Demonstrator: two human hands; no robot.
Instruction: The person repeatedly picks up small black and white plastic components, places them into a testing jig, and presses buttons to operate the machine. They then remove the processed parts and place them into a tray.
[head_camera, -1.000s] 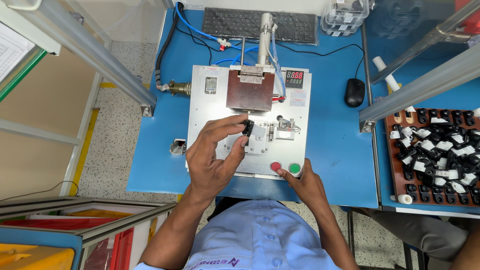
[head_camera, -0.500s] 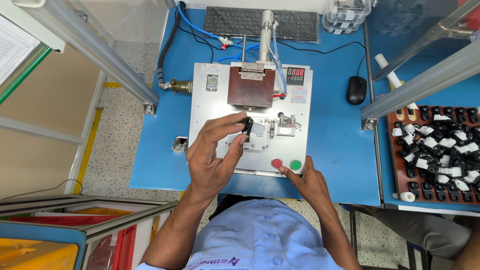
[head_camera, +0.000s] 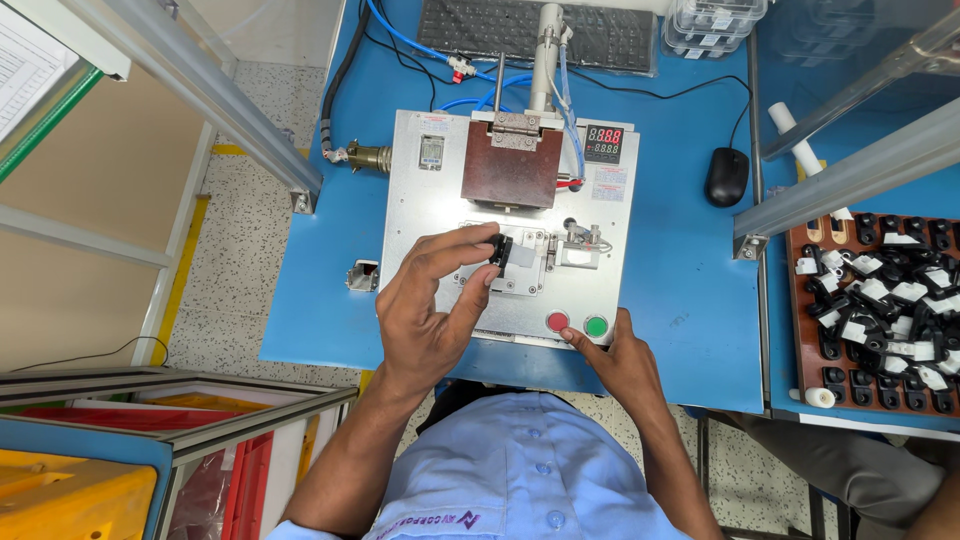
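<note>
Head view shows me a blue desk (head_camera: 680, 300) carrying a grey metal fixture plate (head_camera: 420, 270) set about midway between its left and right edges. My left hand (head_camera: 430, 310) is over the middle of that plate, its grip narrow and pinched on a small black part (head_camera: 498, 250), thumb and forefinger closed round it. The part sits right at the small metal nest (head_camera: 525, 262) in the plate's centre, just below the brown press block (head_camera: 510, 165); I cannot tell whether it is fully seated or only touching. My right hand (head_camera: 620, 360) lies at the near edge of the plate, fingers loosely bent and holding nothing, fingertips just beside the red button (head_camera: 557, 321) and close to the green button (head_camera: 596, 325); neither looks pressed. As I judge it, loading is nearly done, while letting go and running the press are left. Toward the right edge of the desk a brown tray (head_camera: 805, 345) holds many black and white parts, so plenty appear to be waiting
</note>
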